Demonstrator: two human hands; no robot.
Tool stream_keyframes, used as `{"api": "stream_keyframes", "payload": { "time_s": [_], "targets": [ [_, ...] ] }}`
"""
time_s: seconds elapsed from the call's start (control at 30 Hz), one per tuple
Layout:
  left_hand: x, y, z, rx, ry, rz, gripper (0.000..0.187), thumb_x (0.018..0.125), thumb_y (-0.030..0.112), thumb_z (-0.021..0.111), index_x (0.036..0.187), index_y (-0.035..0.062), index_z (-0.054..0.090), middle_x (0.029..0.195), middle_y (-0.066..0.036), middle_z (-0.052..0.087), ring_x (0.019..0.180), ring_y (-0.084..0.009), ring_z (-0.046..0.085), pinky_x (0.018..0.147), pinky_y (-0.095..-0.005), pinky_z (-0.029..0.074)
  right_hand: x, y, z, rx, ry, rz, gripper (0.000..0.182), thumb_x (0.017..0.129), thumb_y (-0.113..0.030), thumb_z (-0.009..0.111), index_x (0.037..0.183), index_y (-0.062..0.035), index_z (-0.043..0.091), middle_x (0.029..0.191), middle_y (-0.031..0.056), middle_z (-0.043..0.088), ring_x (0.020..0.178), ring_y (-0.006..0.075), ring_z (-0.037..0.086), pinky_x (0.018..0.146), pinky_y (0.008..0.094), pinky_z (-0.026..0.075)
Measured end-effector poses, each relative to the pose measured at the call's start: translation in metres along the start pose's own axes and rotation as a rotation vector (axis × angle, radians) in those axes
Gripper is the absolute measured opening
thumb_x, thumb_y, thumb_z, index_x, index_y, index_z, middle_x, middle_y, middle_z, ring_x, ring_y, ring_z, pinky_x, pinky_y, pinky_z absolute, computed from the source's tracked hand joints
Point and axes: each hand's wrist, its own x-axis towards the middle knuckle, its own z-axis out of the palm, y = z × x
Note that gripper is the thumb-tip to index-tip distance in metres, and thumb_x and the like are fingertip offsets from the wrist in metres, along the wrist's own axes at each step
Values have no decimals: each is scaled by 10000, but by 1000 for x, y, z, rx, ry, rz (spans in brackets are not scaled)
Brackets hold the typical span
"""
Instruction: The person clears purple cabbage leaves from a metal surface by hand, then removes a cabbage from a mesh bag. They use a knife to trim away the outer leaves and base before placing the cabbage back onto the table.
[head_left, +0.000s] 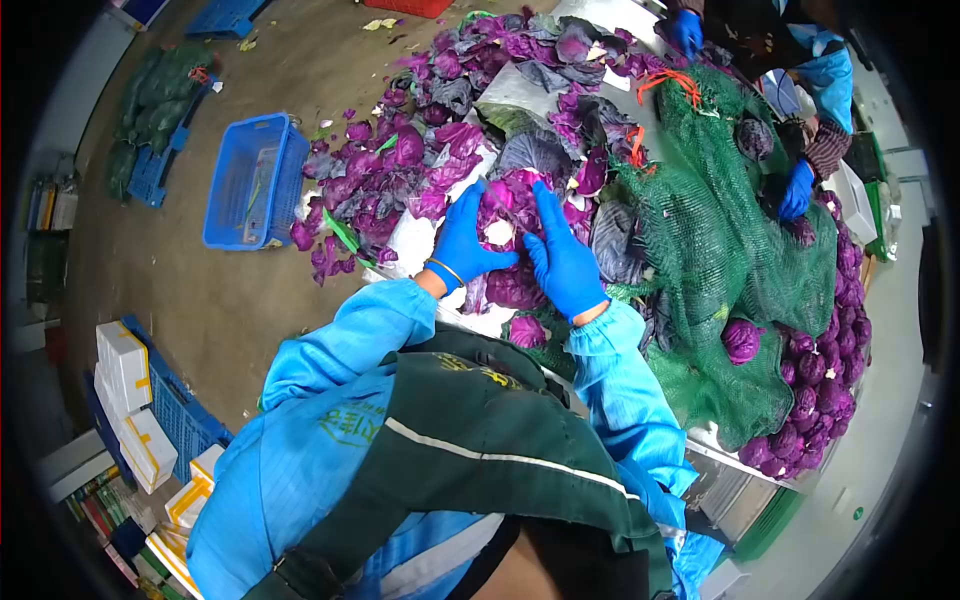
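A red cabbage [512, 198] with a pale cut stem end facing up sits between my two blue-gloved hands. My left hand [468, 243] is curved around its left side, thumb near the stem. Against its right side is my right hand [563, 258], its fingers stretched along the leaves. Loose purple leaves [400, 180] lie heaped around and beyond the hands. Another red cabbage [527, 331] rests close to my body, below the hands. What lies under the held cabbage is hidden.
Green mesh sacks [700, 200] cover the table's right side, beside piled red cabbages [820, 385]. A blue crate [256, 185] stands on the floor at left. White boxes [125, 370] are stacked lower left. Another person's blue-gloved hand [797, 190] is near the sacks.
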Motion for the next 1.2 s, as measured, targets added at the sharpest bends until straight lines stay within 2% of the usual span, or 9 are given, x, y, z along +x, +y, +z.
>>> {"api": "stream_keyframes", "payload": {
  "time_s": [0.23, 0.4, 0.5, 0.53, 0.6, 0.77, 0.97, 1.1, 1.2],
  "targets": [
    [2, 9, -3, 44, -33, -50, 1172, 507, 388, 859, 1419, 9, 228, 1383, -238, 355, 1273, -388, 360, 1055, -446, 315, 18, 15, 23, -139, -4, 60, 542, 926, -336, 480, 1429, -237, 304, 1378, 192, 419, 804, 389, 642, 649, 446, 531],
    [0, 12, -4, 68, -9, 7, 1142, 521, 361, 855, 1424, 24, 242, 1401, -210, 351, 1289, -365, 354, 1064, -443, 301, 26, 28, 9, 202, 119, 177, 373, 954, -297, 484, 1258, -88, 535, 979, 221, 652, 851, 365, 648, 723, 397, 498],
    [-5, 9, -10, 27, -60, 79, 1173, 533, 367, 850, 1442, 32, 189, 1425, -218, 290, 1304, -381, 307, 1080, -450, 271, 34, 34, -14, 647, 26, 739, 361, 920, -325, 554, 1134, -38, 604, 846, 189, 667, 764, 260, 659, 698, 364, 496],
    [-7, 7, -10, 18, -57, 119, 1168, 537, 363, 849, 1443, 34, 190, 1428, -211, 289, 1308, -374, 306, 1083, -445, 267, 32, 31, -11, 649, 27, 744, 361, 920, -325, 554, 1134, -38, 604, 846, 189, 667, 764, 260, 659, 697, 364, 496],
    [-10, 5, -9, -13, -51, 159, 1149, 545, 346, 847, 1444, 41, 200, 1433, -198, 293, 1323, -359, 295, 1091, -438, 254, 27, 24, -1, 330, 320, 119, 344, 858, -317, 635, 1029, -19, 645, 787, 160, 667, 685, 251, 640, 657, 356, 491],
    [-28, -7, -27, -42, -138, 208, 1124, 547, 315, 850, 1439, 43, 221, 1442, -195, 291, 1330, -354, 301, 1098, -426, 250, 36, 88, -1, 677, 402, 459, 272, 764, -250, 715, 883, -10, 669, 777, 102, 680, 670, 205, 614, 631, 345, 469],
    [-53, -10, -65, -373, -137, -115, 1196, 535, 278, 894, 1452, 43, 162, 1435, -179, 290, 1328, -288, 313, 1096, -390, 281, 6, 63, 3, 306, 372, 507, 829, 722, -256, 787, 1386, -8, 358, 1210, 200, 581, 1042, 266, 594, 882, 330, 457],
    [-41, 3, -57, -290, -12, -202, 1226, 511, 294, 911, 1453, 44, 167, 1406, -164, 320, 1305, -270, 336, 1079, -387, 311, 0, 15, 39, 443, 509, 102, 703, 761, -220, 743, 1356, -35, 416, 1222, 201, 575, 1104, 266, 576, 913, 338, 448],
    [-31, -7, -55, -262, 1, -197, 1184, 513, 285, 913, 1444, 53, 219, 1387, -131, 365, 1282, -254, 375, 1067, -380, 334, -13, 19, 67, 293, 129, 263, 499, 762, -128, 717, 1233, -101, 555, 1119, 155, 624, 1005, 268, 617, 856, 333, 474]
  ]
}}
